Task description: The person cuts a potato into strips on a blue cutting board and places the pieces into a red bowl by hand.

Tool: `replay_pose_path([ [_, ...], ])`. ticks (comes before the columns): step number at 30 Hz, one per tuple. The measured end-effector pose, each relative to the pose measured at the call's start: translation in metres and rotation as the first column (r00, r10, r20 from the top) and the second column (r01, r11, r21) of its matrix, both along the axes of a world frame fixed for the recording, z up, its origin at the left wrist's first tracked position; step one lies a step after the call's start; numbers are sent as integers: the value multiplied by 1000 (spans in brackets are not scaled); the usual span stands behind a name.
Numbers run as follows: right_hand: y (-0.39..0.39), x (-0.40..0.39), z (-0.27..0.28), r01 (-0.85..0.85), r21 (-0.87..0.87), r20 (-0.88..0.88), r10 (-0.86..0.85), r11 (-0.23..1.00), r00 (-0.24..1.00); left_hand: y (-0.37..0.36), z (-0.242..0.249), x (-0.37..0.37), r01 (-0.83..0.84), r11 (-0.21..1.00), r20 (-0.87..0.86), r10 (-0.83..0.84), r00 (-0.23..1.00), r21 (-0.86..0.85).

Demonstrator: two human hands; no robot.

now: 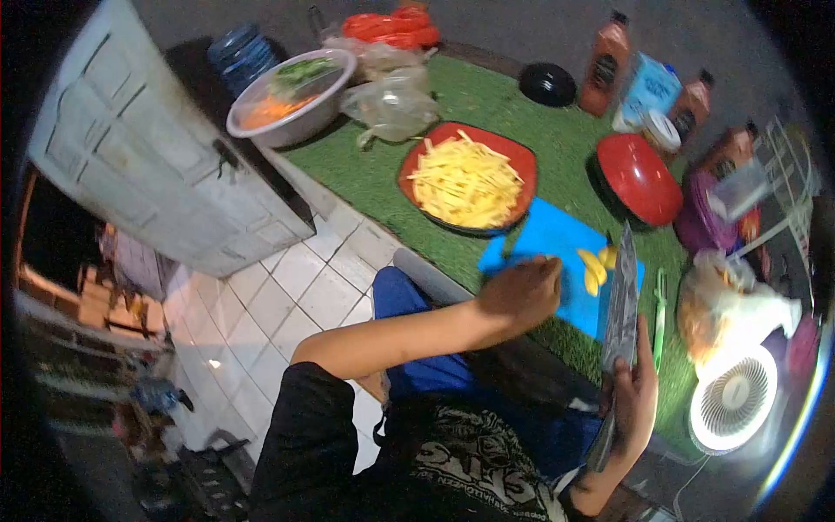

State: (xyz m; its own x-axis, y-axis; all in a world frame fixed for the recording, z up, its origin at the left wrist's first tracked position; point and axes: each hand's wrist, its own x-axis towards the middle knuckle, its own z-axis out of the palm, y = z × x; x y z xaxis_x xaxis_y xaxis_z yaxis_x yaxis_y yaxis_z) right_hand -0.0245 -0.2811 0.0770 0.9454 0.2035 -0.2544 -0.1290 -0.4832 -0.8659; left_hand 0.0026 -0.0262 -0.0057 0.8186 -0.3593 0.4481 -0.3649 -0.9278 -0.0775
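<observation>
Gripping a broad, grey metal knife [621, 300], the closed right hand [631, 391] is beside the flat blue cutting board [564, 235]. The left hand [522, 294] is curled above the board's near edge; how tightly, or around what, I cannot tell. Yellow cut pieces [592, 271] lie on the board between the hands. Beyond, pale-yellow sticks [465, 181] fill a red, square-sided bowl [527, 163] on green artificial turf [487, 87].

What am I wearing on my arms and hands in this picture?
Both your left hand and right hand are bare, with no gloves. Your left sleeve is black, loose and short, ending near the elbow, on a black top with pale lettering across the chest. The right sleeve is hard to make out.
</observation>
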Motion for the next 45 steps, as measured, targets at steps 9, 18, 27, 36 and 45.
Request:
replay_pose_path([
  [9,47,9,-7,-31,36,38,30,999,999,27,-6,8,193,788,-83,-295,952,-585],
  [18,50,27,-10,130,5,122,-130,991,984,157,61,-51,272,478,398,184,899,-835],
  [27,55,32,-11,212,-10,151,-208,977,966,275,13,74,-352,879,-222,292,931,-321],
  [36,78,25,2,243,20,100,-244,970,965,274,12,98,-411,879,-252,352,901,-241],
  [45,51,12,11,253,109,124,-265,961,956,256,72,34,-351,561,-209,302,930,-750],
])
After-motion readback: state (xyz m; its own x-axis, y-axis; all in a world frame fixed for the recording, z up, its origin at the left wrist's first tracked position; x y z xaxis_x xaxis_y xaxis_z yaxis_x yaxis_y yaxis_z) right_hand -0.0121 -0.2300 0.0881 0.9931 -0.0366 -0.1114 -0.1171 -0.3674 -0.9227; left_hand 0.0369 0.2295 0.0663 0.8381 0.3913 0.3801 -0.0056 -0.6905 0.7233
